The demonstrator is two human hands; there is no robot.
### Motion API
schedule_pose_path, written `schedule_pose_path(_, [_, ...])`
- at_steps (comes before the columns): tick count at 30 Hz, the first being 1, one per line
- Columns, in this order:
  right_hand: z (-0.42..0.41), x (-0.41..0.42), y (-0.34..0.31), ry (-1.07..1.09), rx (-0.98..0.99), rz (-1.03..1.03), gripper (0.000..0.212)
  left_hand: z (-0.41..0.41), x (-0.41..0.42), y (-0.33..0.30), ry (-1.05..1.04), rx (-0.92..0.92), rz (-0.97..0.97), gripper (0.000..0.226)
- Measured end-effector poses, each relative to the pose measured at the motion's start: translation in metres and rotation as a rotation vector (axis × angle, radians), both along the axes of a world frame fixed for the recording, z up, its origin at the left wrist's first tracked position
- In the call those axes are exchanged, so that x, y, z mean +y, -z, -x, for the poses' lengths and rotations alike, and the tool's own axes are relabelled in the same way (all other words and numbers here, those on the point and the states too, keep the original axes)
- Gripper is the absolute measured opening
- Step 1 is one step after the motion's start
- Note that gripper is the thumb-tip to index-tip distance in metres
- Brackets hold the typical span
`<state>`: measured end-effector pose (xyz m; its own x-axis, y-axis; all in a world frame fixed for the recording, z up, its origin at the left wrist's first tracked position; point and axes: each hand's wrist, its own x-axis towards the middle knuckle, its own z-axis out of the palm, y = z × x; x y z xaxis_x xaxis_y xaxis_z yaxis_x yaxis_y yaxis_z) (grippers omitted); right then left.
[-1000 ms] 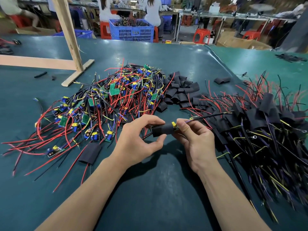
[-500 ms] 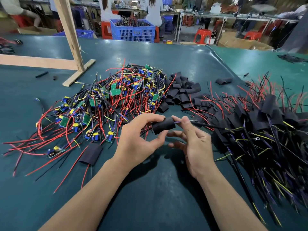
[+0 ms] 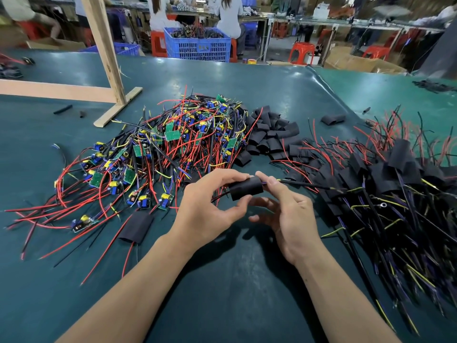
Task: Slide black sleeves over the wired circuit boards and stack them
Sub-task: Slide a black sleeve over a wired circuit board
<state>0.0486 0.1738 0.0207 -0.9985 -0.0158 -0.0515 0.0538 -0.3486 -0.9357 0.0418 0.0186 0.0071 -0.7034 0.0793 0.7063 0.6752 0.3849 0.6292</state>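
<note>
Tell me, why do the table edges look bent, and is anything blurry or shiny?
Head view: the wide lens bows the table edge and tilts the wooden post; overhead light leaves pale glare on the far mat; people at the back are smeared; the hands and the sleeve stay sharp, with soft shadows beneath.

An electronics assembly workshop is shown: beyond the green-covered table [image 3: 247,280], seated workers, a blue crate [image 3: 197,45] of wired parts, red stools [image 3: 300,52] and cardboard boxes are seen.

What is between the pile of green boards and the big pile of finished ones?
A heap of empty black sleeves lies between the boards and the finished pile, in the head view.
</note>
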Motion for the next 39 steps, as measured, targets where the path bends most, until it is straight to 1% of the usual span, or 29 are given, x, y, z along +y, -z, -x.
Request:
schedule_pose_path(4, [-0.004,-0.005,0.004,-0.036,0.027,-0.107,0.023,0.0,0.0,-0.001,-0.001,-0.002,-0.012,0.042])
schedule_pose_path(6, [-0.002,-0.005,0.004,-0.025,0.021,-0.076,0.025,0.001,-0.001,-0.002,-0.005,0.01,-0.009,0.045])
schedule_pose_path(9, [0.003,-0.003,0.002,-0.036,-0.028,0.015,0.036,0.0,0.001,-0.003,0.02,0.015,-0.007,0.047])
schedule_pose_path(11, [0.004,0.0,0.003,-0.05,-0.036,0.026,0.034,0.001,0.0,-0.001,0.059,-0.003,0.006,0.043])
schedule_pose_path(12, [0.005,0.002,0.004,-0.053,-0.027,0.008,0.034,0.001,0.0,-0.001,0.067,-0.01,0.019,0.04])
schedule_pose_path(14, [0.005,0.003,0.009,-0.065,-0.011,-0.094,0.036,0.002,-0.002,0.001,0.075,-0.028,0.034,0.033])
schedule_pose_path(16, [0.004,0.003,0.01,-0.098,-0.013,-0.193,0.039,0.002,-0.003,0.001,0.084,-0.043,0.033,0.03])
schedule_pose_path(17, [0.004,0.003,0.01,-0.114,-0.012,-0.204,0.039,0.002,-0.003,0.0,0.085,-0.049,0.032,0.03])
schedule_pose_path(20, [0.001,0.003,0.007,-0.137,0.026,-0.165,0.022,0.001,-0.003,0.0,0.089,-0.069,0.041,0.031])
schedule_pose_path(22, [0.0,0.002,0.007,-0.113,0.053,-0.167,0.011,0.001,-0.003,0.0,0.077,-0.024,0.093,0.031])
schedule_pose_path(25, [0.0,0.0,0.006,0.033,0.075,-0.112,0.004,0.004,-0.003,-0.003,-0.099,0.214,0.215,0.02])
schedule_pose_path(27, [0.001,0.0,0.003,0.18,0.11,-0.067,0.003,0.004,-0.003,-0.003,-0.193,0.335,0.195,0.009])
schedule_pose_path(28, [0.002,0.001,0.002,0.26,0.132,-0.057,0.003,0.003,-0.003,-0.001,-0.195,0.347,0.166,0.012])
schedule_pose_path(30, [0.004,0.004,0.001,0.414,0.171,-0.05,0.004,0.0,0.001,0.002,-0.119,0.278,0.136,0.021])
schedule_pose_path(33, [0.004,0.005,0.001,0.572,0.176,-0.015,0.009,0.0,0.008,0.006,-0.058,0.137,0.15,0.023])
schedule_pose_path(36, [0.005,0.007,0.0,0.68,0.116,0.15,0.007,0.001,0.008,0.006,-0.053,0.057,0.111,0.024])
schedule_pose_path(39, [0.004,0.01,0.001,0.761,-0.013,0.341,0.01,0.002,0.005,0.006,-0.047,0.007,0.088,0.026])
